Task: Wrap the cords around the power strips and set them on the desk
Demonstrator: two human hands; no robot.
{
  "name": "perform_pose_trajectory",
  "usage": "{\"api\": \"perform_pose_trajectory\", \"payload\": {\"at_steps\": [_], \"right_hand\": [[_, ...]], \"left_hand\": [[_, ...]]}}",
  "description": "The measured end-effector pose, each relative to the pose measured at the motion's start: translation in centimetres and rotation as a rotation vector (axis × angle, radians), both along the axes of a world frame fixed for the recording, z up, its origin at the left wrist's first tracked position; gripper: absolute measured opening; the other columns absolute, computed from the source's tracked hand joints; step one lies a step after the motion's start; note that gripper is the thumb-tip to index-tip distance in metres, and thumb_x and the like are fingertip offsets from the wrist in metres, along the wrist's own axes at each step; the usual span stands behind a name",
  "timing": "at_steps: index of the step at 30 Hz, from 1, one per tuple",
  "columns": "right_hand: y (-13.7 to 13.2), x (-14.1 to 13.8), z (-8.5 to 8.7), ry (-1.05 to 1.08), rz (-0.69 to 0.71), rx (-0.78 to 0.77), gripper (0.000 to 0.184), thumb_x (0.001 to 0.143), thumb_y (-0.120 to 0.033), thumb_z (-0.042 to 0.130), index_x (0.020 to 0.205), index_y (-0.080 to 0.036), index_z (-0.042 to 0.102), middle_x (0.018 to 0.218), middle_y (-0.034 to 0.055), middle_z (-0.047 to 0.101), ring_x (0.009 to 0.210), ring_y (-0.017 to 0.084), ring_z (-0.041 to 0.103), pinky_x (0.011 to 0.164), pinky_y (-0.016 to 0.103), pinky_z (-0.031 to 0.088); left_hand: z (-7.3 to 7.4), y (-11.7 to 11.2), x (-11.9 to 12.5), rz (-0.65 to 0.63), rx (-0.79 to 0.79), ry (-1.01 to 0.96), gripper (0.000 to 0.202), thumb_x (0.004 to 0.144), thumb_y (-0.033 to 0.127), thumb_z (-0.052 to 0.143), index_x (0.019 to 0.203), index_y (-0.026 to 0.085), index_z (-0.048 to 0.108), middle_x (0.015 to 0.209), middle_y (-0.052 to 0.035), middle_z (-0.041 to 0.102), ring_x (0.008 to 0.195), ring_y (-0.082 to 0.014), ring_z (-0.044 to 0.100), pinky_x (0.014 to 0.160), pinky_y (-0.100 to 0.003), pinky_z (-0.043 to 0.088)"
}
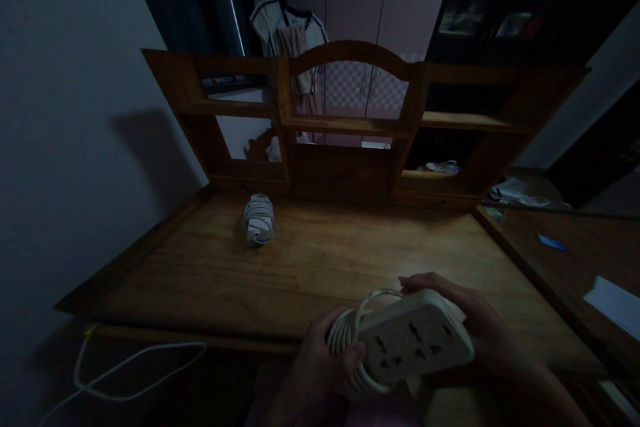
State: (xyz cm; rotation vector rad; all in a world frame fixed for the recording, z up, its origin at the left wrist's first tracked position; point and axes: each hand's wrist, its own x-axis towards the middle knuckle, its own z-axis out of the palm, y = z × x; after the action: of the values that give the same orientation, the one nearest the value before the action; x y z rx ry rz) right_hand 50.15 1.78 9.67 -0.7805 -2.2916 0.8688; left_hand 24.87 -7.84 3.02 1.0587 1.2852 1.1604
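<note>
A white power strip point(417, 340) is held tilted above the front edge of the wooden bed board, its sockets facing me. Its white cord point(367, 383) is wound in several loops around the strip's left end. My left hand point(327, 360) is closed around these loops, the thumb pressed on them. Behind the strip's right end is my right hand point(463, 310), its fingers along the back and upper edge, partly hidden by the strip. Farther off on the board lies a second bundle point(259, 219), white and wrapped with cord.
A wooden headboard with shelves point(345, 127) stands at the far end of the board point(320, 260). At the lower left a loose white cable point(140, 353) hangs by the board's edge. Papers point(615, 303) and a blue card point(551, 242) lie on the surface to the right.
</note>
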Motion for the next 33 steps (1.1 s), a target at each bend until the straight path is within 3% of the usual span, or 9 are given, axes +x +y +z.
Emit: {"api": "perform_pose_trajectory", "payload": {"at_steps": [3,5,9,13,16,19,25,30,33], "right_hand": [[-0.5,-0.8,-1.8,-0.011,-0.073,-0.039,0.036,0.09,-0.031,0.061,0.125,-0.023,0.061,0.117,0.0103,0.065,0.099,0.026,0.065,0.083,0.036,0.056],[-1.2,-1.7,-3.1,-0.006,-0.113,-0.028,0.035,0.092,-0.03,0.059,0.127,-0.026,0.06,0.122,0.009,0.064,0.107,0.026,0.063,0.09,0.039,0.054],[-3.2,-3.5,-4.6,0.017,-0.136,-0.053,0.053,0.092,-0.031,0.06,0.142,-0.03,0.044,0.142,0.0088,0.049,0.132,0.028,0.045,0.105,0.048,0.043],[-4.0,-4.1,-4.6,0.015,-0.215,-0.088,0.058,0.094,-0.03,0.055,0.148,-0.028,0.033,0.142,0.0102,0.048,0.131,0.027,0.046,0.104,0.048,0.045],[-3.5,-4.1,-4.4,-0.007,-0.168,0.008,0.054,0.096,-0.021,0.05,0.146,-0.029,0.033,0.135,0.0086,0.053,0.122,0.022,0.054,0.099,0.038,0.049],[-2.8,-4.1,-4.5,-0.024,-0.161,0.093,0.051,0.094,-0.017,0.052,0.141,-0.03,0.038,0.13,0.0065,0.057,0.115,0.019,0.057,0.092,0.032,0.052],[-3.2,-4.7,-4.2,0.105,-0.344,0.152,0.033,0.085,-0.022,0.068,0.114,-0.026,0.052,0.103,0.0005,0.065,0.087,0.014,0.065,0.073,0.023,0.053],[-4.6,-5.8,-3.9,0.206,-0.496,0.146,0.026,0.088,-0.028,0.068,0.11,-0.024,0.054,0.095,0.0007,0.063,0.081,0.013,0.063,0.068,0.022,0.052],[-5.2,-6.7,-4.3,0.241,-0.57,0.135,0.025,0.09,-0.029,0.065,0.112,-0.024,0.053,0.101,0.002,0.062,0.088,0.015,0.062,0.075,0.025,0.051]], "left_hand": [[-0.2,0.8,0.1,0.066,0.032,-0.083,0.054,0.072,0.05,0.072,0.111,0.013,0.069,0.108,-0.0128,0.072,0.101,-0.0314,0.065,0.086,-0.034,0.052],[-0.5,1.5,0.3,0.171,-0.004,-0.136,0.053,0.075,0.053,0.068,0.111,0.013,0.068,0.107,-0.0124,0.072,0.101,-0.0304,0.066,0.085,-0.034,0.052],[-0.6,2.5,0.5,0.32,-0.097,-0.204,0.052,0.079,0.058,0.063,0.104,0.012,0.067,0.1,-0.0116,0.073,0.095,-0.0286,0.067,0.076,-0.031,0.052],[-0.4,2.7,0.5,0.303,-0.045,-0.186,0.051,0.079,0.055,0.066,0.108,0.012,0.067,0.103,-0.0113,0.073,0.097,-0.0268,0.067,0.073,-0.026,0.051],[-0.7,2.8,0.4,0.273,-0.049,-0.202,0.054,0.081,0.054,0.065,0.113,0.011,0.066,0.106,-0.0126,0.072,0.098,-0.0265,0.066,0.072,-0.026,0.051],[-1.0,3.0,0.4,0.275,-0.076,-0.232,0.051,0.081,0.056,0.064,0.105,0.011,0.068,0.1,-0.0122,0.073,0.09,-0.0247,0.067,0.071,-0.027,0.051],[-0.4,3.3,0.6,0.297,-0.083,-0.322,0.048,0.08,0.054,0.065,0.103,0.012,0.07,0.098,-0.0099,0.075,0.093,-0.0251,0.068,0.075,-0.028,0.052],[-0.2,3.9,1.0,0.36,-0.053,-0.321,0.051,0.077,0.056,0.068,0.103,0.012,0.07,0.099,-0.0106,0.075,0.093,-0.0263,0.068,0.075,-0.029,0.053],[-0.4,4.4,1.3,0.353,-0.004,-0.261,0.049,0.08,0.055,0.065,0.103,0.013,0.07,0.098,-0.0095,0.074,0.09,-0.0245,0.068,0.073,-0.028,0.053]]}}
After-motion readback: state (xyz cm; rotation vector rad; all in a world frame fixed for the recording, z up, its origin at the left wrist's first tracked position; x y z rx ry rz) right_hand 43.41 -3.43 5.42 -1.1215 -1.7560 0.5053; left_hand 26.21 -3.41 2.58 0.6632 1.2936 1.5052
